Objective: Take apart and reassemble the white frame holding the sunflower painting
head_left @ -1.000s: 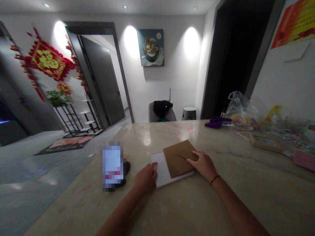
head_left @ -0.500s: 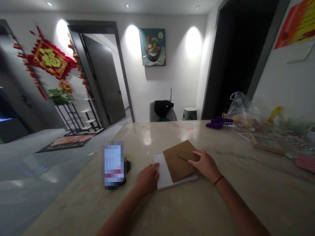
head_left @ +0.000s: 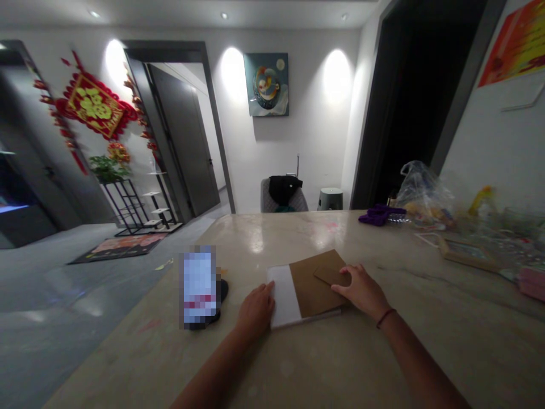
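Note:
On the pale stone table top lies a white board or foam pad, with a brown kraft card or envelope on top of it. A small flap of the same brown material shows near the card's right side. My right hand presses flat on the card, fingers over the flap. My left hand sits curled at the white board's near left edge. To the left of that hand is a pixelated, unreadable object, lying over a black item.
Far right on the table are a purple cloth, a clear plastic bag, a wooden picture frame and a pink item. The table's left edge drops to a grey floor. A chair stands beyond the far edge.
The brown card has turned clockwise and now lines up squarely with the white board. My right hand has moved with it. The view has shifted slightly.

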